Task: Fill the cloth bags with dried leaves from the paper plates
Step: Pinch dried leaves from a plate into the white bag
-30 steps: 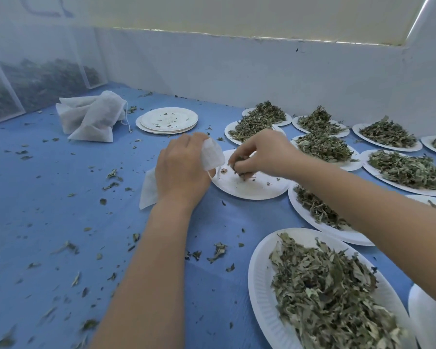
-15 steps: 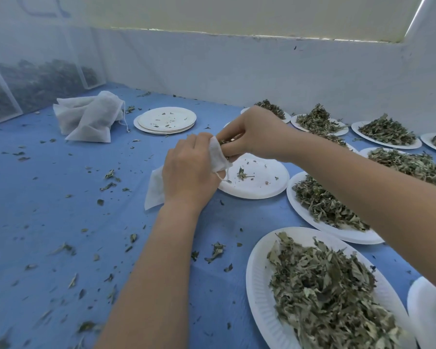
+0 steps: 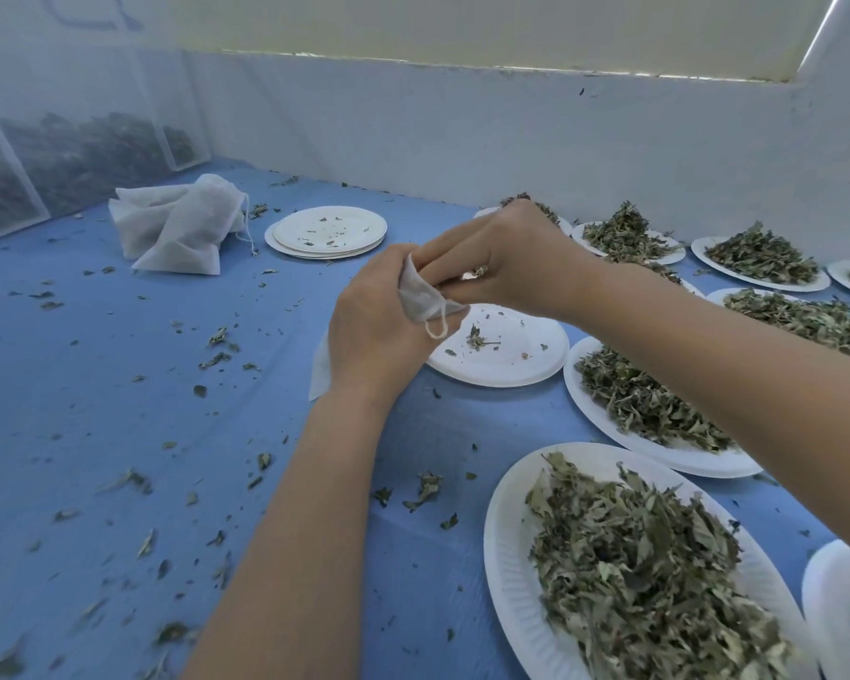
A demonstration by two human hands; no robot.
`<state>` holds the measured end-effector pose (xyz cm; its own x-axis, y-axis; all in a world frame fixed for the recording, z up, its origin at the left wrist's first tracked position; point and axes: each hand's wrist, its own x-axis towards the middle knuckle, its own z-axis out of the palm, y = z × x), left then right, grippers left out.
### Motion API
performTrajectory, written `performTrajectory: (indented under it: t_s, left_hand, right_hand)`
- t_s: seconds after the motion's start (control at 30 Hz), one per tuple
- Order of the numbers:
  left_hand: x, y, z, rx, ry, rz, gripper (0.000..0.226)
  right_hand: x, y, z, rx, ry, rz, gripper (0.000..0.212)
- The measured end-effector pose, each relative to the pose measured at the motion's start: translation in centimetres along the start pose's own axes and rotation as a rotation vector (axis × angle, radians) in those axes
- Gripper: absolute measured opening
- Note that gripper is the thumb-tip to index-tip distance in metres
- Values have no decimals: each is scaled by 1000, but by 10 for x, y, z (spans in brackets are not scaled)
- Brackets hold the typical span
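change: right hand (image 3: pixel 506 260) up off the near-empty plate (image 3: pixel 536 370), now at the mouth of the cloth bag (image 3: pixel 420 294); a second ago was picking scraps on that plate.
meaning: last pinch of leaves likely going in; plate close to done, only crumbs and one sprig (image 3: pixel 477 337) left.
left grip: left hand (image 3: pixel 376 326) curled round the bag neck, holding the mouth up; bag tail hanging below the wrist onto the blue cover (image 3: pixel 94 409).
right grip: fingertips pressed together at the opening; what is pinched is hidden.
bag: thin white non-woven cloth, soft, crumpled; drawstring loop (image 3: pixel 438 328) dangling.
leaves: dry, curled, brittle, grey-green; heaped on the full plates (image 3: pixel 504 557) right, well apart from the bag.
plates: white paper, fluted rims; empty stack (image 3: pixel 330 230) far side.
spare bags: limp pile (image 3: pixel 177 223) far left.
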<state>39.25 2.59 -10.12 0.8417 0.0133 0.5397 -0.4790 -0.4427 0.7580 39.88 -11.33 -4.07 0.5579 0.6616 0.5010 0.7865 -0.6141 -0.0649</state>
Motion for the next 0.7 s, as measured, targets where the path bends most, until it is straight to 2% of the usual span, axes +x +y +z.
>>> performTrajectory:
  t_s: [0.1, 0.17, 0.23, 0.33, 0.43, 0.57, 0.7]
  left_hand:
    - [1, -3, 0, -13, -27, -7, 47]
    - [2, -6, 1, 3, -49, -11, 52]
    - [2, -6, 1, -3, -58, -3, 48]
    - [3, -5, -2, -22, -37, 12, 45]
    - [4, -5, -3, -44, 8, 24, 45]
    - [4, -6, -3, -53, 16, 47, 43]
    - [3, -6, -2, -64, 44, 77, 42]
  right_hand:
    - [-1, 0, -2, 100, -50, 118, 18]
    - [0, 0, -10, 158, -167, 239, 24]
    - [2, 0, -20, 231, -306, 323, 26]
    - [1, -4, -32, 321, -373, 386, 35]
    - [1, -9, -37, 325, -319, 412, 37]
    - [3, -10, -31, 268, -167, 390, 28]
    - [5, -10, -22, 210, -105, 362, 24]
